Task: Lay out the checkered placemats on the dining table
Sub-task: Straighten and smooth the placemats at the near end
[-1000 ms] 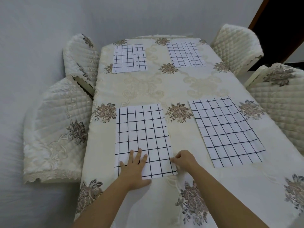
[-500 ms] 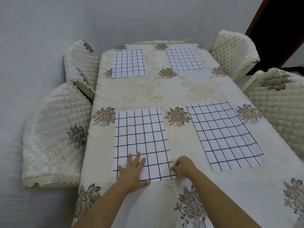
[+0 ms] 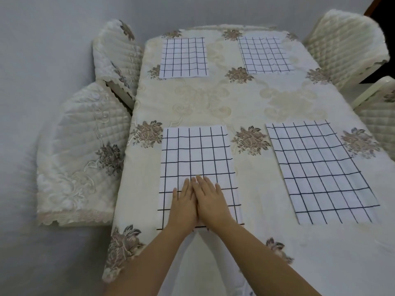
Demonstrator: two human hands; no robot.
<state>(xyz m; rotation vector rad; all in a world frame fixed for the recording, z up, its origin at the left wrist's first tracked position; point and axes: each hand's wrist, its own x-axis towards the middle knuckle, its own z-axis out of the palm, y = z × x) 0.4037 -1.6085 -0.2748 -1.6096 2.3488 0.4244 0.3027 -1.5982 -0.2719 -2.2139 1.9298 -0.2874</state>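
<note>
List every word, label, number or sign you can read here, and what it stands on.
No text anywhere. The checkered placemat under the left hand and right hand shows only black grid lines, as do the other three; the tablecloth and chair covers bear only floral patterns.

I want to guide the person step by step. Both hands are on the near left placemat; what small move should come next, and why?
Probably slide the hands apart toward the mat's side edges, to smooth it. The left hand and right hand lie flat, touching, on the near left placemat; three other placemats are already laid.
</note>
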